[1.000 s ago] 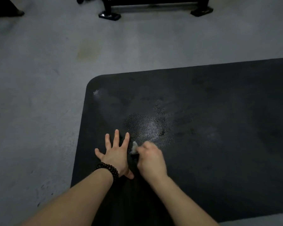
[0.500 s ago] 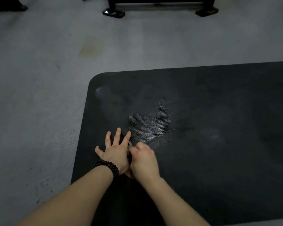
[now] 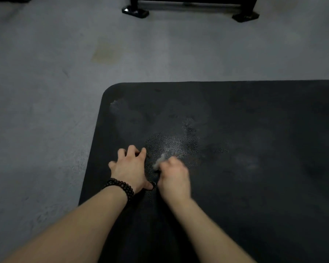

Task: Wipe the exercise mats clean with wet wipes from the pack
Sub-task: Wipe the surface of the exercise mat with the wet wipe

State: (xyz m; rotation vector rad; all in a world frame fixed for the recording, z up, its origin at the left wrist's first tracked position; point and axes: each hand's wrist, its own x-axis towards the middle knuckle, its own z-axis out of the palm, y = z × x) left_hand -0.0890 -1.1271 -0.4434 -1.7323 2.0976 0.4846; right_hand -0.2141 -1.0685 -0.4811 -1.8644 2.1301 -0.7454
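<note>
Two bare forearms reach in from the six o'clock edge onto a black exercise mat (image 3: 245,186) that fills the lower right and lies flat on a grey floor (image 3: 36,111). The left hand (image 3: 130,168) rests palm down on the mat near its left edge, thumb stretched toward the right hand, the fingers (image 3: 132,149) bent at the knuckles with their tips on the surface, holding nothing; a dark beaded bracelet (image 3: 120,187) circles that wrist. Just beside it, at its three o'clock, the right hand (image 3: 174,179) is blurred, its fingers curled round a small crumpled grey-white wet wipe (image 3: 158,162), a bit of which sticks out toward eleven o'clock from the fist, low against the mat. Directly beyond both hands, toward twelve o'clock, a damp glossy patch (image 3: 171,143) shows up the mat's dotted texture, and a fainter pale smear (image 3: 115,104) lies near the rounded far-left corner. Farther out on the floor, at eleven o'clock from the mat, is a yellowish stain (image 3: 106,52). At the top edge stand the black feet and crossbar of an equipment frame (image 3: 190,4).
</note>
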